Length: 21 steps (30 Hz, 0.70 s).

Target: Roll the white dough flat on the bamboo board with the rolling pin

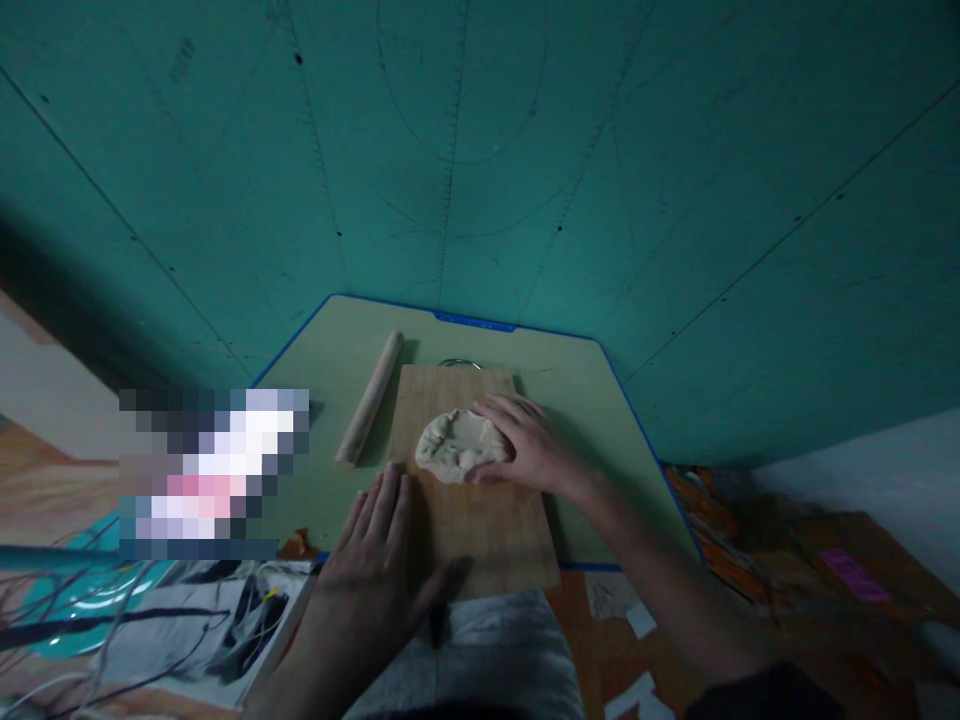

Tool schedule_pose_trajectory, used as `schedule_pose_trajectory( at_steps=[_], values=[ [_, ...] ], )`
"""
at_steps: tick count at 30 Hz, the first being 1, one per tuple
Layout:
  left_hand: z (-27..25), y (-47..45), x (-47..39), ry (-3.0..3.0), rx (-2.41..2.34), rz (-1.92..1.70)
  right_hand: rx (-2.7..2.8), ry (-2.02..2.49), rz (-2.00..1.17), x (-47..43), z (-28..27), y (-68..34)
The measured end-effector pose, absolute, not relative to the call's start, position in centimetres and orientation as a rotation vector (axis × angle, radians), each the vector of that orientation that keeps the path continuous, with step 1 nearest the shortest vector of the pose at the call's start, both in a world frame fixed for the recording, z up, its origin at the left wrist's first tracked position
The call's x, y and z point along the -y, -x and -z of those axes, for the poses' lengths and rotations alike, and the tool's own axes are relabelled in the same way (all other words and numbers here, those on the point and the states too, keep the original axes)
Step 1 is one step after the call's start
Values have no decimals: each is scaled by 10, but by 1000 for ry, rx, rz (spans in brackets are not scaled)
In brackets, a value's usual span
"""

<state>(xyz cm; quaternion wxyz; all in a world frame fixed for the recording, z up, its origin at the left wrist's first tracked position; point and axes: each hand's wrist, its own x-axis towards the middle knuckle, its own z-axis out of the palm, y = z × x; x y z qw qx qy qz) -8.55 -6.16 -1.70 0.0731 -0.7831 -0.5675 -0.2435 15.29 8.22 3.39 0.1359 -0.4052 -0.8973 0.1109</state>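
A round, flattened piece of dough (pixel 460 446) with a thick, bumpy rim and a sunken middle lies on a wooden cutting board (pixel 480 540). My right hand (pixel 529 447) grips the dough's right edge, fingers at the far side and thumb at the near side. Stretched out along the board's left edge, my left hand (pixel 382 545) has its fingers straight and thumb apart, and it holds nothing. To the left of the board lies a wooden rolling pin (pixel 371 400), touched by neither hand.
The board rests on a pale green table (pixel 592 430) with a blue rim, against a green wall (pixel 465 150). A blurred-out bright object (pixel 225 470) is at the table's left. Cables and a white box (pixel 180 620) are at lower left; cardboard (pixel 847 570) is at right.
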Motion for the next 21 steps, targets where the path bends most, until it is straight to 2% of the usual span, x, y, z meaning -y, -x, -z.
schedule_pose_trajectory(
  at_steps=[3, 9, 17, 21],
  values=[
    [17, 86, 65, 2386, 1696, 713, 2619, 1234, -446, -77, -33, -165],
    [14, 91, 68, 2415, 1669, 689, 2590, 1192, -309, -62, -32, -164],
    [11, 92, 67, 2421, 1619, 675, 2547, 1211, -294, -64, -33, -156],
    [14, 92, 68, 2420, 1634, 699, 2540, 1225, -403, -63, -33, -154]
  ],
)
